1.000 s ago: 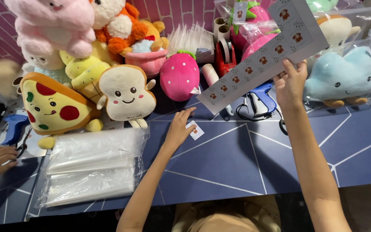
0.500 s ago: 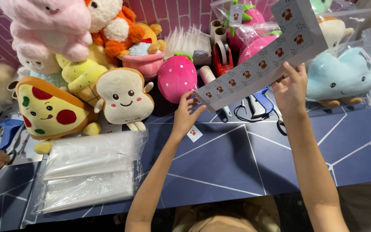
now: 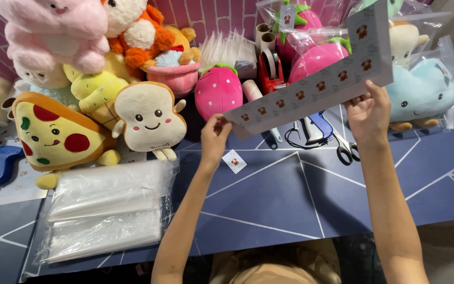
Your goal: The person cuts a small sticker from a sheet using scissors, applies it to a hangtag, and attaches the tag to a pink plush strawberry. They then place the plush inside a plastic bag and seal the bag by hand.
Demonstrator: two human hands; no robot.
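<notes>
Above the blue table [image 3: 311, 200], the right hand [image 3: 368, 113] gripped the sticker sheet [image 3: 321, 87] at its right end, while the left hand [image 3: 215, 138] pinched its lower-left corner, near the strawberry plush [image 3: 218, 92].

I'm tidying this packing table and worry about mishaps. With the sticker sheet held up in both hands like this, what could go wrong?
1. The sticker sheet is pinched only at its ends by the left hand and right hand; it could bend or crease in the middle.
2. The loose sticker lies on the table just beside the left arm and might get brushed off.
3. The scissors lie under the right hand, where a lowering wrist could catch them.
</notes>
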